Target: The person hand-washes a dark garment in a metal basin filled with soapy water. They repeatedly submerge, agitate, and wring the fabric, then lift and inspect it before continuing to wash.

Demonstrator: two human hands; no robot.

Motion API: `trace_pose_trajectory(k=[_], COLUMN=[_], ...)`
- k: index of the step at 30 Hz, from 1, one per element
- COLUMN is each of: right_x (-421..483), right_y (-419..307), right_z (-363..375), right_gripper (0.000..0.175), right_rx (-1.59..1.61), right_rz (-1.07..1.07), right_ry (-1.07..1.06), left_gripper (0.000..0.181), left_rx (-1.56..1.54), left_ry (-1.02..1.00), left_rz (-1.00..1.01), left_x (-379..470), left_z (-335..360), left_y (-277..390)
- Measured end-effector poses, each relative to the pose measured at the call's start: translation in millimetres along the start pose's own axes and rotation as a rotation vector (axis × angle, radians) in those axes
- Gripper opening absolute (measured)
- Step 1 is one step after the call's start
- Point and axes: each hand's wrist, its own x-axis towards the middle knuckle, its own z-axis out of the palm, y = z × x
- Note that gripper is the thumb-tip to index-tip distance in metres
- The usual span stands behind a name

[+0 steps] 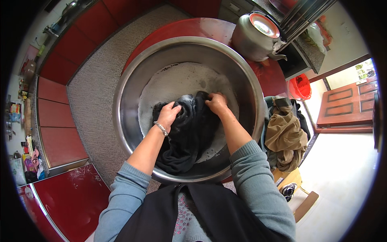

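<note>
Before me stands a large stainless steel basin (128, 75) holding foamy, soapy water (175, 81). A wet black garment (187, 139) lies bunched in it, partly against the near wall. My left hand (169, 115), with a metal bracelet at the wrist, grips a fold of the cloth that carries some white suds. My right hand (217, 103) has the garment's far right side pinched between its fingers. Where the cloth goes below the foam, I cannot see it.
The basin rests on a round red table (145, 50). Behind it to the right sits a metal kettle (254, 36). At the right is a pile of clothes (285, 130), with a red bucket (299, 87) beyond. Red cabinets (57, 112) line the left; a red refrigerator (69, 202) stands lower left.
</note>
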Motion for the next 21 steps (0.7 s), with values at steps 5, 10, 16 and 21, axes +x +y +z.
trace_pose_trajectory(k=[5, 10, 16, 21], right_x=[-21, -68, -133, -161], right_y=[-5, -14, -18, -23], right_z=[1, -64, -67, -42], right_gripper=[0.043, 0.035, 0.025, 0.026], right_rx=[0.640, 0.822, 0.906, -0.051], right_rz=[-0.133, -0.127, -0.216, -0.548], right_ry=[0.093, -0.265, -0.515, -0.731], left_gripper=[0.017, 0.022, 0.022, 0.020], left_rx=[-0.265, -0.353, 0.007, 0.819], left_ry=[-0.040, -0.104, 0.066, -0.109], left_rz=[0.272, 0.401, 0.337, 0.518], left_x=[-33, -49, -45, -61], left_z=[-21, -44, -59, -52], left_y=[47, 54, 7, -6])
